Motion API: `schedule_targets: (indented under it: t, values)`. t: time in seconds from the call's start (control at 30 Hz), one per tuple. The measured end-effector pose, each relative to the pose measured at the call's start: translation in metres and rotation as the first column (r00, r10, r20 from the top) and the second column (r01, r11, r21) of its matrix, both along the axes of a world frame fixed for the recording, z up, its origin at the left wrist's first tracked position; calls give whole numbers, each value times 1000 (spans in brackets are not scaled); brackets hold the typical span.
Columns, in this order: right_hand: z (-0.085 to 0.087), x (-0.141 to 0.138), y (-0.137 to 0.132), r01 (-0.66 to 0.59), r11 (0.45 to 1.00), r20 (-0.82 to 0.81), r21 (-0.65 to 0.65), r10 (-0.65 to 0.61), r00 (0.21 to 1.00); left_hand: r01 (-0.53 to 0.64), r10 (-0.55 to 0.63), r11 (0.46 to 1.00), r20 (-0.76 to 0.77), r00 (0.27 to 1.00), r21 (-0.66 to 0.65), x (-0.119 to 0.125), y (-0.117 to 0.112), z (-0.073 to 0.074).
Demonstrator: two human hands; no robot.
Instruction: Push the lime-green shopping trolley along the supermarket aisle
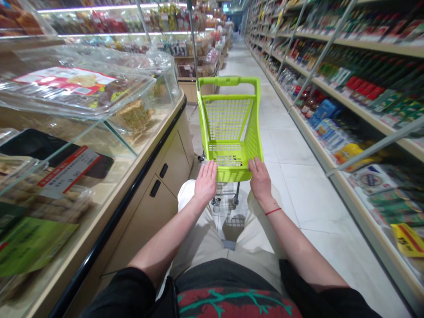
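Observation:
A bright green plastic shopping cart (228, 126) with latticed walls stands ahead of my knees, its taller bar at the far end. My left hand (206, 182) lies on the cart's near left corner, fingers stretched forward and close together; its thumb is hidden. At the near right corner, my right hand (260, 180) is closed over the rim with bent fingers. A thin red string bracelet (273, 211) circles the right wrist. Through the cart's base, its wheels (215, 202) show between my legs.
On the left, a wooden counter (172, 161) with glass edges and a black bumper carries packaged foods. Stocked shelves (351, 95) with metal rails line the right. A pale tiled aisle (283, 132) runs ahead. A thin upright pole (193, 44) rises beside the cart.

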State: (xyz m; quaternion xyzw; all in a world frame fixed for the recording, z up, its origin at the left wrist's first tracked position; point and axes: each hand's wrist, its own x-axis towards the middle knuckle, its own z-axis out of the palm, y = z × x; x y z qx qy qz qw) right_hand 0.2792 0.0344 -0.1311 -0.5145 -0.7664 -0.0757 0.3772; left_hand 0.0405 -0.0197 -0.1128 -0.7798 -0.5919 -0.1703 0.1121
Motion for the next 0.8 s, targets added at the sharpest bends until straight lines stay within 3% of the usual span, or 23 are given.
schedule_targets:
  t: [0.13,0.27,0.4,0.53,0.7,0.8]
  values:
    - [-2,-42,-7,-23,1000,-54,-9,22,998,-4,4,1000,8,1000,8,2,-1,0]
    - [2,-93,-13,-154,987,-73,-55,149,986,-17,17,1000,4,1000,-7,3,-2,1]
    - [8,-113,-16,-262,962,-61,-73,258,964,-42,42,999,-10,999,-18,-1,-1,3]
    - [6,-86,-15,-246,969,-14,-19,246,969,-61,61,998,-7,998,-15,-7,-1,5]
    - [-1,-24,-6,-98,995,-62,28,100,993,-71,71,998,10,997,-1,-10,-1,3]
    - [-4,-7,-3,-35,999,-102,39,39,994,-70,70,997,21,997,8,-10,0,1]
